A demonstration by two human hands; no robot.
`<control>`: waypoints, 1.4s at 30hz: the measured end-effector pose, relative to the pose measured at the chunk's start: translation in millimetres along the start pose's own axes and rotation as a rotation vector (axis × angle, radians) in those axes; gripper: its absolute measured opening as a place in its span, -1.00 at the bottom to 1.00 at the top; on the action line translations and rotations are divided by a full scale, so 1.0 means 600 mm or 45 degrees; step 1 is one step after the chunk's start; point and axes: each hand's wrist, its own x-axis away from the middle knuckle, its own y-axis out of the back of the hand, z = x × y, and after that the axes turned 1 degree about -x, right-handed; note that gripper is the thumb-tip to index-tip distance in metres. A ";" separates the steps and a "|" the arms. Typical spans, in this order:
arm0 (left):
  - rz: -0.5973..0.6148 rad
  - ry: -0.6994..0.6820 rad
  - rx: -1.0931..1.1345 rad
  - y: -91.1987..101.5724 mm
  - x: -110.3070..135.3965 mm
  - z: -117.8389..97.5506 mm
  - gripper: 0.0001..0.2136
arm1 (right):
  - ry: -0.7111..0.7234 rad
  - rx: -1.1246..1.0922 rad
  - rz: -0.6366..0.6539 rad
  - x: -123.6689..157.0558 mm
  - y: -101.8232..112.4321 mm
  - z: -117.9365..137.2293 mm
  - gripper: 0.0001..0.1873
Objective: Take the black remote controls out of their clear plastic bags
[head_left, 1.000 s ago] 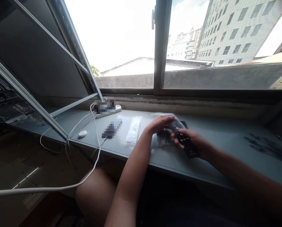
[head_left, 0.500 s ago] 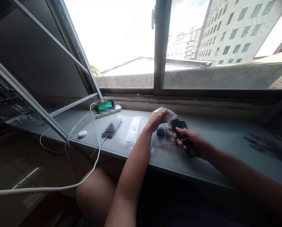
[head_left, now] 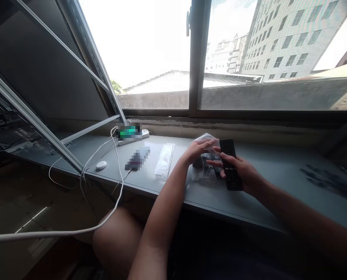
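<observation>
My right hand (head_left: 241, 169) grips a black remote control (head_left: 229, 149), its narrow end pointing away from me. To its left, my left hand (head_left: 201, 149) pinches a clear plastic bag (head_left: 206, 137) that is crumpled above its fingers. Between the hands a second dark object with rows of buttons (head_left: 216, 157) shows in part, looking like another remote; whether a hand touches it I cannot tell. Below my left hand, a clear bag with something dark inside (head_left: 201, 169) lies on the grey table (head_left: 260, 202).
A flat clear plastic sleeve (head_left: 164, 161) lies left of my hands. Further left are a blurred-out device (head_left: 137, 158), a white round puck (head_left: 101, 165), a power strip (head_left: 145, 133) and a white cable (head_left: 122, 171). Dark gloves or cloth (head_left: 330, 181) lie at the right.
My right hand has turned the remote more upright and shifted it slightly right. My left hand has moved a little right with the bag, and the second buttoned object has come into view.
</observation>
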 end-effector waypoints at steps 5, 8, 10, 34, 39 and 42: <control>-0.005 0.013 -0.008 0.004 -0.002 0.003 -0.41 | -0.007 -0.001 -0.019 0.002 -0.003 0.002 -0.63; -0.084 0.002 0.050 0.006 -0.006 0.002 -0.43 | -0.013 0.001 -0.026 0.001 -0.001 0.001 -0.64; -0.128 0.002 0.062 0.006 -0.008 0.001 -0.44 | -0.007 0.000 -0.028 0.000 0.000 0.000 -0.61; -0.769 -0.048 0.544 0.042 -0.018 -0.017 -0.81 | -0.060 0.083 -0.043 0.006 -0.003 0.004 -0.70; -1.071 -0.082 0.713 0.070 -0.015 -0.028 -0.80 | -0.071 0.112 0.001 0.005 -0.002 -0.001 -0.70; -1.197 -0.086 0.766 0.082 -0.014 -0.031 -0.74 | -0.105 0.134 0.020 0.004 0.002 -0.004 -0.63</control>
